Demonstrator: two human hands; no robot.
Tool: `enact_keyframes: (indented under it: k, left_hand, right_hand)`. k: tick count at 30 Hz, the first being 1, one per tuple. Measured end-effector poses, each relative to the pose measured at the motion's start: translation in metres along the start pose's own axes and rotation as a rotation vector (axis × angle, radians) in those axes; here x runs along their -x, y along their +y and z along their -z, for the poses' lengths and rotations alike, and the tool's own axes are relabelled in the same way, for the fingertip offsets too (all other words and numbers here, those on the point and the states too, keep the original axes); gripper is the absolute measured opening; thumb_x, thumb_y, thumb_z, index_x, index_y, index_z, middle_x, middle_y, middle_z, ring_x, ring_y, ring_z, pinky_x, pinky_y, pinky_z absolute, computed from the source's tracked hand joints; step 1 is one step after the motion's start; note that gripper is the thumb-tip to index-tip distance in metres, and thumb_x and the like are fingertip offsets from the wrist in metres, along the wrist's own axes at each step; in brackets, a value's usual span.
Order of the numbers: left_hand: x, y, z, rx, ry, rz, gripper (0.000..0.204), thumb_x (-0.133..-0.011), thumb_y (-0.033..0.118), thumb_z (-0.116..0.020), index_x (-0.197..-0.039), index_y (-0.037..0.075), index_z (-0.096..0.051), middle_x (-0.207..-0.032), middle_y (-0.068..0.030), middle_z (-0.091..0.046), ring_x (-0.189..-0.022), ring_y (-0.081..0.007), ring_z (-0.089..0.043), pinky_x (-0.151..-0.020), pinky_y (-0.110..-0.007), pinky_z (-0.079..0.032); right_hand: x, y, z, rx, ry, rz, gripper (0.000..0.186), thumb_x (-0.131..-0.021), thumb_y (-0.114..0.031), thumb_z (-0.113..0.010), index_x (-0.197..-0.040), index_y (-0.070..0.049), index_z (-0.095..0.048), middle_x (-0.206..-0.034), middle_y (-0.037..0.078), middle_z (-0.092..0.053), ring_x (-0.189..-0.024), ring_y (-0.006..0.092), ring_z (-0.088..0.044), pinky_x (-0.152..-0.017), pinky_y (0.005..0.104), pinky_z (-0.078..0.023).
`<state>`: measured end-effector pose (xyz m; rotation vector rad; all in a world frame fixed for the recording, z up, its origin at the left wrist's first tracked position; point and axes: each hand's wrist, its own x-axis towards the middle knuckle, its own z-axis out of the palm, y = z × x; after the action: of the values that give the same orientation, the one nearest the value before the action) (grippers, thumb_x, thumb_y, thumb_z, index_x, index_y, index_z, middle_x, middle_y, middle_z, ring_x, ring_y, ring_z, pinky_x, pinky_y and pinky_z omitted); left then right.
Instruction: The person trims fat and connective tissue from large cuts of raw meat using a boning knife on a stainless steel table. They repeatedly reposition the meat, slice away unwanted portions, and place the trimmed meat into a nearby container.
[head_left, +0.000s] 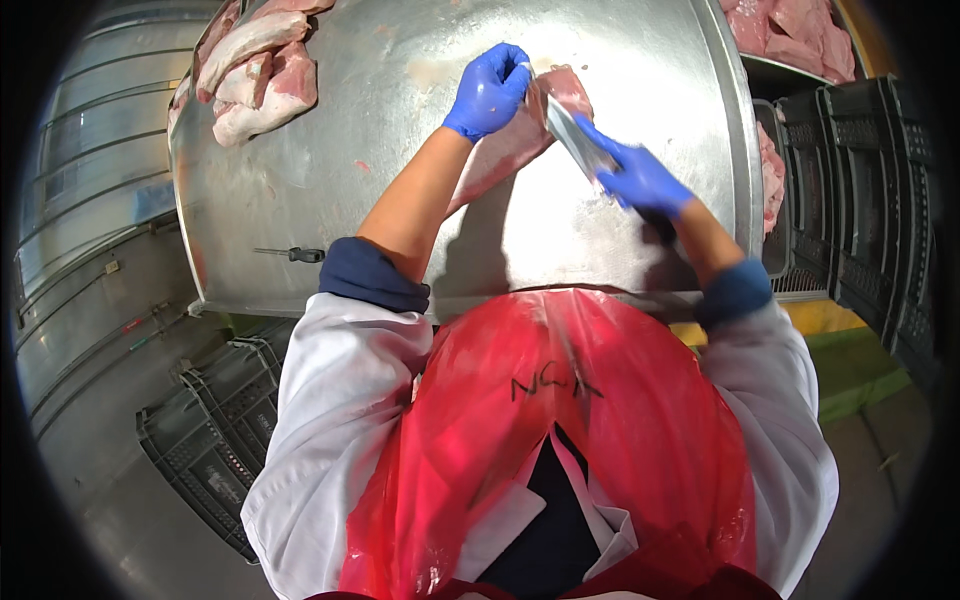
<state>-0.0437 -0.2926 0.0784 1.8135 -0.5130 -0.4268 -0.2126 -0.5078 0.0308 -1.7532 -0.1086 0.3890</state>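
Note:
My left hand, in a blue glove, is closed at the far end of a long pale-pink slab of meat, pinching its edge. My right hand, also gloved in blue and slightly blurred, grips a knife whose broad blade lies over the slab's right end, angled away from me. A thin tool with a black handle lies on the steel table to the left of my left forearm.
Meat pieces are piled at the table's back left. More meat fills a container at the back right, with another below it. Dark crates stand along the right, others below the table's left front.

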Motion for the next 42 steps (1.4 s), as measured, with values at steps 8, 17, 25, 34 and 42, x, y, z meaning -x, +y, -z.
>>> enact_keyframes:
  k: [8, 17, 25, 34, 42]
  left_hand:
    - [-0.007, 0.013, 0.013, 0.076, -0.109, -0.042, 0.009, -0.096, 0.011, -0.06, -0.098, 0.001, -0.062, -0.083, 0.0002, -0.061, -0.075, -0.007, -0.055, -0.069, -0.023, -0.047]
    - [0.003, 0.028, 0.018, 0.154, -0.047, -0.059, 0.009, -0.096, 0.011, -0.061, -0.098, 0.002, -0.062, -0.083, -0.0008, -0.063, -0.073, -0.0083, -0.058, -0.067, -0.025, -0.048]
    - [0.0, 0.04, 0.046, 0.216, 0.085, 0.022, 0.009, -0.094, 0.01, -0.063, -0.097, 0.002, -0.065, -0.087, -0.0027, -0.063, -0.077, -0.0111, -0.056, -0.074, -0.026, -0.046]
    - [-0.002, 0.056, 0.077, 0.409, 0.111, -0.062, 0.009, -0.095, 0.015, -0.061, -0.091, 0.008, -0.062, -0.079, 0.0004, -0.059, -0.074, -0.0097, -0.056, -0.069, -0.025, -0.046]
    - [-0.003, 0.079, 0.085, 0.424, 0.066, -0.051, 0.009, -0.096, 0.014, -0.061, -0.091, 0.007, -0.064, -0.081, -0.0016, -0.062, -0.076, -0.0117, -0.06, -0.073, -0.028, -0.049]
  right_hand:
    - [-0.065, -0.029, -0.002, 0.14, -0.069, -0.165, 0.072, -0.09, -0.019, -0.054, -0.158, -0.026, -0.032, -0.078, 0.009, -0.068, -0.058, 0.0185, -0.062, -0.063, 0.0333, -0.056]
    - [-0.06, -0.031, -0.004, 0.23, -0.161, -0.192, 0.068, -0.091, -0.024, -0.059, -0.156, -0.027, -0.037, -0.097, 0.013, -0.069, -0.069, 0.0217, -0.066, -0.066, 0.0363, -0.057]
    - [-0.013, 0.008, -0.007, 0.352, -0.065, 0.348, 0.069, -0.092, -0.021, -0.057, -0.157, -0.028, -0.034, -0.089, 0.011, -0.067, -0.067, 0.0231, -0.065, -0.07, 0.0382, -0.057]
    - [-0.016, -0.007, -0.021, 0.271, -0.216, 0.12, 0.075, -0.092, -0.018, -0.054, -0.16, -0.028, -0.024, -0.076, 0.008, -0.065, -0.061, 0.016, -0.062, -0.06, 0.0316, -0.054]
    - [-0.074, -0.076, -0.067, 0.043, -0.235, -0.172, 0.073, -0.094, -0.021, -0.051, -0.16, -0.028, -0.024, -0.071, 0.008, -0.06, -0.058, 0.0193, -0.061, -0.059, 0.0338, -0.056]
